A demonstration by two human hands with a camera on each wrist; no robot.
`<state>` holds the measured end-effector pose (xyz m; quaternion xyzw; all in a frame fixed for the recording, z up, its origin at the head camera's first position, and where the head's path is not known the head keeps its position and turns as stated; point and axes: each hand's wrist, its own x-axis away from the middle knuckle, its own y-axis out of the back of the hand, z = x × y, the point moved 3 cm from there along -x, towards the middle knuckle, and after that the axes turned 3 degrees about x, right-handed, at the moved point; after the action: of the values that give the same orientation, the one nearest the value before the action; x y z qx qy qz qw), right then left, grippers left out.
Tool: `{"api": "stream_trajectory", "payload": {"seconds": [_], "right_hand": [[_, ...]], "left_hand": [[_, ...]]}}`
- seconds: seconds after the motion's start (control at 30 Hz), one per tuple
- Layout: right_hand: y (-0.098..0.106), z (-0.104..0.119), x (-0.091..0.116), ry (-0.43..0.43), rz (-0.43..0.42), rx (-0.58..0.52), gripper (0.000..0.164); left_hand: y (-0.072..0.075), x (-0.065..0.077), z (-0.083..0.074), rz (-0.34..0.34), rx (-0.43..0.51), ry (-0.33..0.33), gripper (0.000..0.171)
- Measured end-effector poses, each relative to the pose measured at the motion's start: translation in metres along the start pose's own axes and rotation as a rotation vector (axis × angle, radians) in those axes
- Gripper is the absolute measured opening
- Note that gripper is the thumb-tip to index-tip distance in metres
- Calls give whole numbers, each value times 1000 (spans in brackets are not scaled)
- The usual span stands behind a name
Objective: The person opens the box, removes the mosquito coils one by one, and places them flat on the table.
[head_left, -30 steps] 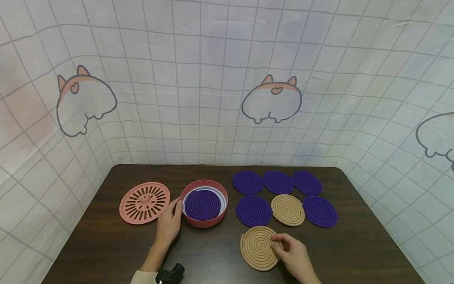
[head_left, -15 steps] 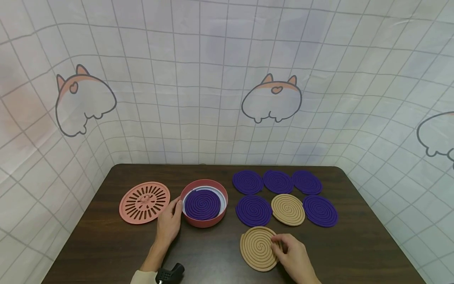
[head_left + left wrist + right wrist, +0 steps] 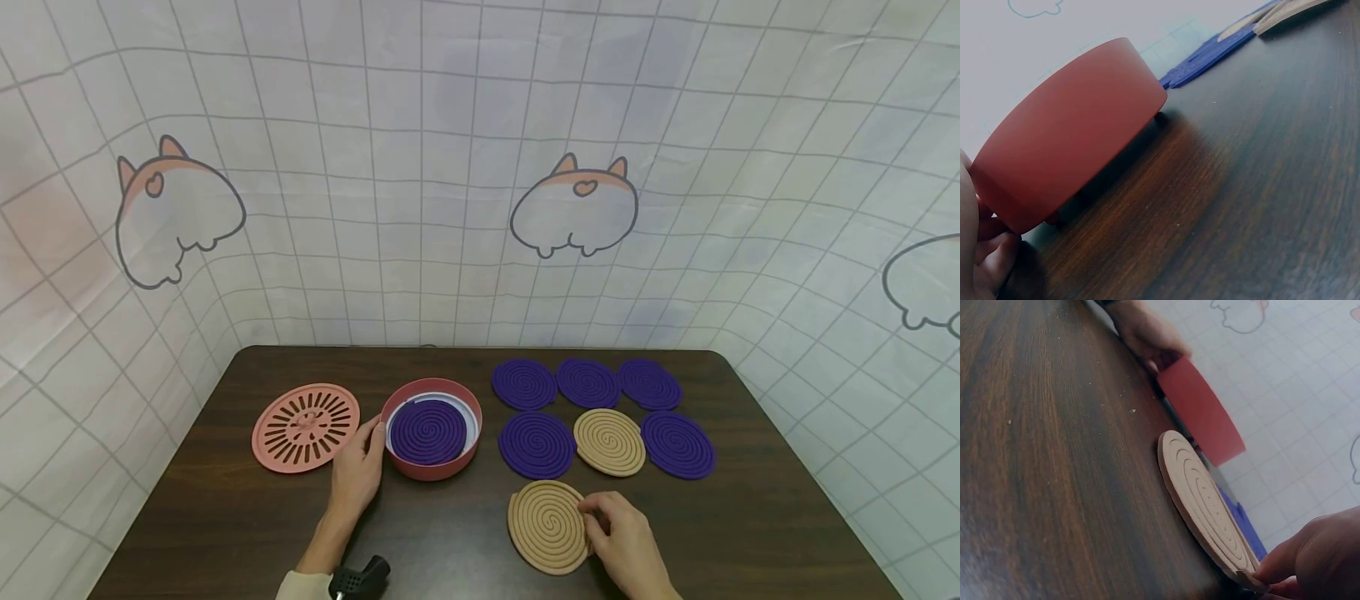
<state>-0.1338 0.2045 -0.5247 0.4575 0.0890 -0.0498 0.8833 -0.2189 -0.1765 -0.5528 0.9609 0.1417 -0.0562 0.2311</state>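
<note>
My left hand point(image 3: 358, 471) grips the left side of a round red mosquito coil holder point(image 3: 431, 472). Inside it, a purple mosquito coil point(image 3: 428, 432) lies over a white lining. At the near right, my right hand point(image 3: 626, 537) pinches the right edge of a tan mosquito coil point(image 3: 546, 527). The right wrist view shows this tan coil point(image 3: 1200, 500) slightly tilted, with thumb and finger at its near end; whether it touches the table there is hard to tell. In the left wrist view, the holder's red wall point(image 3: 1075, 125) stands on small feet, fingers at its lower left.
Left of the holder lies a pink slotted lid point(image 3: 285, 463). Several purple coils point(image 3: 537, 445) and another tan coil point(image 3: 609, 443) lie flat in two rows at the back right of the dark wooden table point(image 3: 442, 550). A white gridded cloth point(image 3: 420, 275) hangs behind the table.
My right hand's fingertips have shifted slightly right, toward the outer edge of the tan coil. My left hand and the holder stay in place.
</note>
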Motion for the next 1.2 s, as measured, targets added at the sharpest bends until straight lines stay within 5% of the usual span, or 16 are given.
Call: {"api": "stream_trajectory", "payload": {"seconds": [0.33, 1.2], "right_hand": [[1, -1, -2, -40, 21, 17, 15], [4, 2, -9, 23, -54, 51, 7]], "left_hand": [[0, 0, 0, 3, -9, 2, 50], [0, 0, 0, 10, -1, 7, 50]]}}
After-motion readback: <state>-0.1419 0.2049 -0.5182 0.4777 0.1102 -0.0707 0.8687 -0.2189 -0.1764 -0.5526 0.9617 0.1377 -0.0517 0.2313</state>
